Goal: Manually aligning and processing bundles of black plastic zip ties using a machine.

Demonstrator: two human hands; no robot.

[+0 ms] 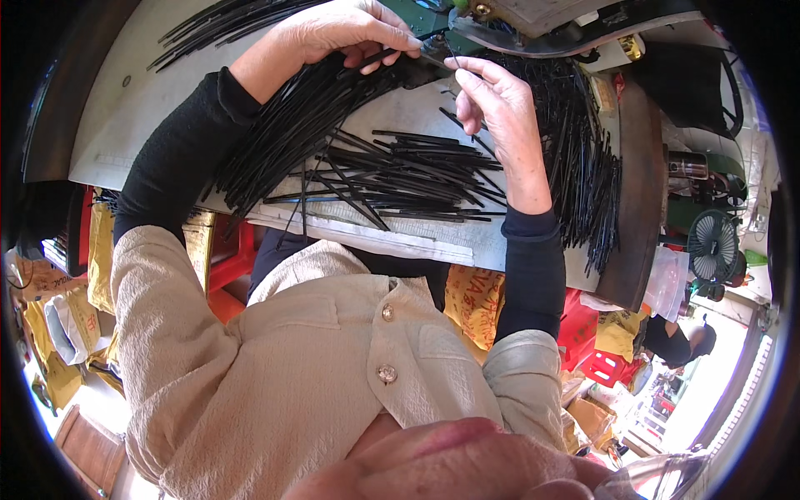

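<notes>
At the far side of the worktable, my left hand is closed around a thin black strip, thumb against fingers. My right hand is just right of it, thumb and forefinger pinched on the end of a thin dark strip. The two hands are a short gap apart, close to the metal edge of a machine. Below my left hand a thick bundle of long black strips slants across the table. A loose pile of shorter black strips lies between my forearms, some crossing each other.
More black strips hang over the table's right side, and another bunch lies at the far left. The pale table has a dark right edge. A small fan and yellow sacks are nearby. A person is at far right.
</notes>
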